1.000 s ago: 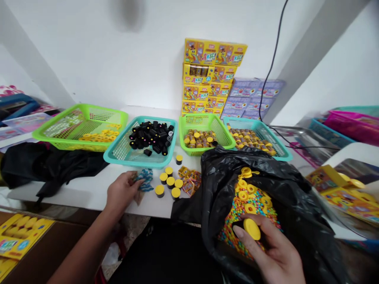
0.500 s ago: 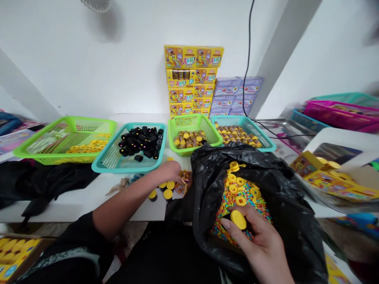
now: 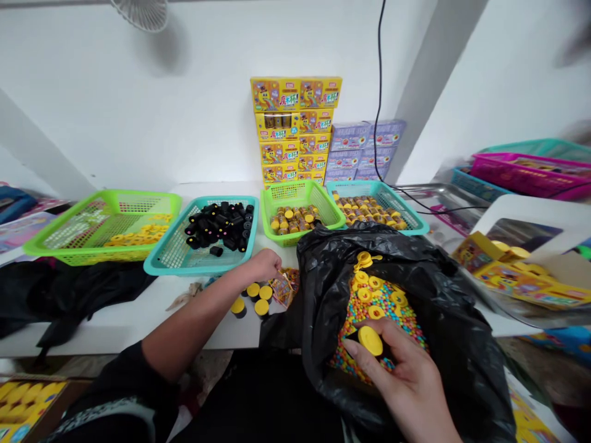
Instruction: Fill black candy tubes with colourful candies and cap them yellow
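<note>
Right hand: by the right hand (image 3: 409,375), a black cup with a yellow lid (image 3: 370,341) is gripped between thumb and curled fingers, lid tilted up.
Lidded cup: it is held above the candy beads (image 3: 354,307), within the mouth of the bag.
Black plastic bag: multicoloured beads and yellow rings (image 3: 364,296) are contained in the black plastic bag (image 3: 317,320), its edge spread wide.
Left hand: the printed packets (image 3: 287,288) are reached by the left hand (image 3: 264,266), fingers bent downward; whether one is pinched cannot be told.
Tabletop cups: yellow-lidded black cups (image 3: 261,307) are grouped just beside the packets, partly hidden by the left forearm.
Left turquoise basket: loose black cups (image 3: 217,224) are heaped in the left turquoise basket (image 3: 198,270).
Middle green basket: small yellow-capped jars (image 3: 298,218) are held in the middle green basket (image 3: 295,192).
Back wall: yellow cartons (image 3: 277,94) are stacked beside purple boxes (image 3: 348,136).
</note>
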Demonstrator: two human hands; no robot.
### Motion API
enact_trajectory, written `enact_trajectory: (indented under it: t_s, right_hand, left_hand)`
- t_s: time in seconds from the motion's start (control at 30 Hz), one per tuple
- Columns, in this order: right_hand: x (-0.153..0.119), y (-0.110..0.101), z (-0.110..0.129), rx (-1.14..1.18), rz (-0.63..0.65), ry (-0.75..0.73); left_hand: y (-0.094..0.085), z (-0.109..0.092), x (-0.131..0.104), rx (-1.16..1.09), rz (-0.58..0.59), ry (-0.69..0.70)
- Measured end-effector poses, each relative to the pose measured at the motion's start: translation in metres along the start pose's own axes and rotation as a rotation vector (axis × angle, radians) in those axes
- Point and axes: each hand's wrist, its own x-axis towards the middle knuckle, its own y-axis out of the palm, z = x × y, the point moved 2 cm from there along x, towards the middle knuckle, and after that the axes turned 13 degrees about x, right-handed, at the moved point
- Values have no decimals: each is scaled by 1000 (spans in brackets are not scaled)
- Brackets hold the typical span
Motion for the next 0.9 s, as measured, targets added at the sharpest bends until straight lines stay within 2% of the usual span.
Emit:
enact_trajectory:
  t_s: [0.17, 0.4, 0.53, 0.67, 0.73, 0.83, 0.9]
  right_hand:
    - [2, 2, 2, -24, 5, 1]
    - [3, 2, 6, -39, -6, 31]
    - [6, 5, 15, 44, 41, 71]
    - [10, 14, 36, 101, 160, -55]
    - [12, 20, 44, 109, 271, -93]
    - [14, 26, 49, 94, 377, -85]
    - [16, 26, 48, 89, 340, -89]
  left_hand:
    - [0, -3, -10, -42, -18, -8]
    - [-17, -12, -22, -35, -251, 28]
    - [-28, -29, -52, -138, -343, 100]
    - [-31, -63, -93, -487, -308, 377]
    - [-30, -78, -108, -596, -292, 493]
    - [-23, -89, -115, -771, -173, 498]
    - [-18, -90, -114, -928, -48, 429]
